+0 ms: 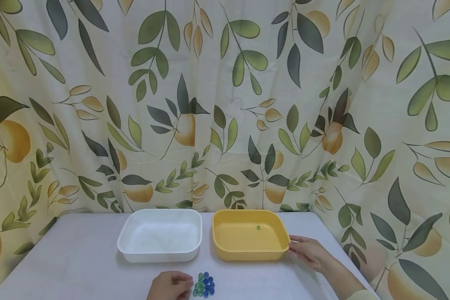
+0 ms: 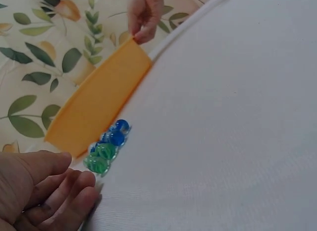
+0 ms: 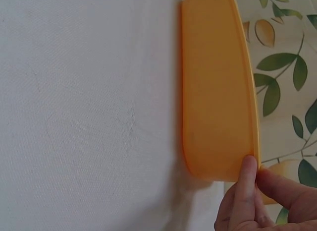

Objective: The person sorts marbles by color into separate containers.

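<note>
Several green marbles (image 1: 198, 287) and blue marbles (image 1: 208, 284) lie in a tight cluster on the white-covered table. Just left of them is my left hand (image 1: 171, 285), its fingers loosely bent; in the left wrist view no object shows between thumb and fingers. My right hand (image 1: 309, 253) pinches the right end of the yellow bin (image 1: 247, 255), thumb and fingers on its rim as the right wrist view shows. One small green marble (image 1: 258, 227) lies inside that bin, toward its far right.
To the left of the yellow bin stands a white bin (image 1: 157, 257), a narrow gap between them. Both sit near the far edge of the table (image 1: 86, 258). Behind them hangs a curtain (image 1: 225, 125) printed with leaves and fruit.
</note>
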`<state>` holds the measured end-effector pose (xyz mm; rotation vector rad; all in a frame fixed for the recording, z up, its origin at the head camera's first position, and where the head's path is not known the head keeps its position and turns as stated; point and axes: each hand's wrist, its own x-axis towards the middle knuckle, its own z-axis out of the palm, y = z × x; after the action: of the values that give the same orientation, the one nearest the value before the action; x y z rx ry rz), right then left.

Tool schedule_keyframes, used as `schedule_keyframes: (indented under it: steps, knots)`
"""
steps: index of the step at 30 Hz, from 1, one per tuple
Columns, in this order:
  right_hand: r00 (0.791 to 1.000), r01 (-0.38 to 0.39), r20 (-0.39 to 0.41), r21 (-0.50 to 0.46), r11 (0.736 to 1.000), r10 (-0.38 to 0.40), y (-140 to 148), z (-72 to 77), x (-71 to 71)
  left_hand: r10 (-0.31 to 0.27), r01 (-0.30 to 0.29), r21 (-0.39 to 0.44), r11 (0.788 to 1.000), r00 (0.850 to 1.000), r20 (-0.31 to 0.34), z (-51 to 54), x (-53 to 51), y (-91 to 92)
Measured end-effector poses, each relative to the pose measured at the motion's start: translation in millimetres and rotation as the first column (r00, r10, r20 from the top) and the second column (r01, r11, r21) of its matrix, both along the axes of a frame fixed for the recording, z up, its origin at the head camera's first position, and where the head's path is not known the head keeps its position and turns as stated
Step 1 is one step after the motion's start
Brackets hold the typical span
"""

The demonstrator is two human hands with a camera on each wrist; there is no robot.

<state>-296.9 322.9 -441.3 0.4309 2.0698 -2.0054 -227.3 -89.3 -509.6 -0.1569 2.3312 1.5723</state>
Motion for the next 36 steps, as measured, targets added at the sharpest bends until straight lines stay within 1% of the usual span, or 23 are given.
schedule_keyframes:
  steps: [3, 6, 12, 15, 21, 31, 36]
  knots:
    - [1.000, -0.001, 0.007, 0.005, 1.000, 0.001, 0.0, -0.3, -0.3, 0.003, -0.002, -0.033, 0.999, 1.000, 0.009, -6.3, 1.7, 0.0]
    - [1.000, -0.010, 0.007, 0.015, 1.000, 0.010, 0.2, 0.6, -0.9, 0.012, -0.011, -0.043, 0.999, 1.000, 0.013, -8.8, 2.5, 0.2]
    - [1.000, -0.015, 0.008, 0.004, 1.000, 0.015, 0.2, 1.6, -1.7, 0.004, -0.004, -0.046, 0.999, 1.000, -0.015, -8.4, 4.1, 2.8]
    - [1.000, -0.013, 0.014, -0.009, 1.000, 0.013, 0.5, 0.6, -1.5, 0.001, -0.002, -0.063, 0.998, 1.000, -0.020, -8.8, 5.1, 4.3]
    - [1.000, -0.010, 0.022, -0.002, 1.000, 0.010, 0.9, -0.5, -2.0, -0.011, 0.008, -0.099, 0.995, 1.000, -0.029, -12.2, 6.3, 6.4]
    - [1.000, -0.011, 0.007, -0.008, 1.000, 0.011, 2.2, -2.2, -2.3, 0.011, -0.018, -0.174, 0.985, 0.999, -0.043, -13.4, 8.9, 14.9]
    - [1.000, -0.013, 0.012, -0.011, 1.000, 0.013, 3.1, -3.3, -3.0, 0.014, -0.022, -0.189, 0.982, 0.999, -0.044, -14.3, 10.2, 18.0]
